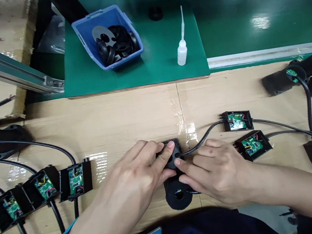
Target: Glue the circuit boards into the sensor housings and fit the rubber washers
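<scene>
Our left hand and right hand close together on a black plastic housing with a round hole. It lies on the cardboard-covered bench just in front of us. Fingers of both hands curl over its upper end and press on it. A black cable runs from it to an open black box with a green circuit board. A blue plastic bin of black rings stands well behind.

Matt black plastic housing, glossy taped brown cardboard bench, smooth blue plastic bin.
</scene>
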`<state>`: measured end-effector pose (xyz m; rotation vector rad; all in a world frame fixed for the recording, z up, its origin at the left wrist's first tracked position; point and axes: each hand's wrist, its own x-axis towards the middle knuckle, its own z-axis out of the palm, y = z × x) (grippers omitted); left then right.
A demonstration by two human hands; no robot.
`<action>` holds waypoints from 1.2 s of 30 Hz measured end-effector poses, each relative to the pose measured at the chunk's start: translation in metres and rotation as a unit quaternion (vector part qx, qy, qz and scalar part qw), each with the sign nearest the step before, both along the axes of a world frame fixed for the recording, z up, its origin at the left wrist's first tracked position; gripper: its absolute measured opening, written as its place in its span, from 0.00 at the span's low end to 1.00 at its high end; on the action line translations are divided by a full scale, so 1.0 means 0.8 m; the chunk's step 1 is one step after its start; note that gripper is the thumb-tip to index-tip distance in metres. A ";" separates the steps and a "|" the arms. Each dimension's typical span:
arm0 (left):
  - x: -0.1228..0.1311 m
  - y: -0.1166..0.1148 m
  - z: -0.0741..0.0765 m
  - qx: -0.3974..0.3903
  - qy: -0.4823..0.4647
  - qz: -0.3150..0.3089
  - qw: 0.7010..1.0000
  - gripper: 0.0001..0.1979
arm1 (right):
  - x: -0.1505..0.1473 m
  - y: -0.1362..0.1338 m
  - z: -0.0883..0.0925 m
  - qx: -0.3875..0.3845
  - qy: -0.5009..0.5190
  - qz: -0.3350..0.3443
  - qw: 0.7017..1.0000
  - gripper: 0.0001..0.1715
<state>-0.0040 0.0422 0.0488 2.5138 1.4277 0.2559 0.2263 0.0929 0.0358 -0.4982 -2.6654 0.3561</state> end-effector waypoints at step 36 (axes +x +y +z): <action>-0.006 -0.006 -0.060 -0.101 -0.261 0.106 0.954 0.14 | 0.007 0.003 -0.012 -0.007 -0.053 -0.008 0.999 0.14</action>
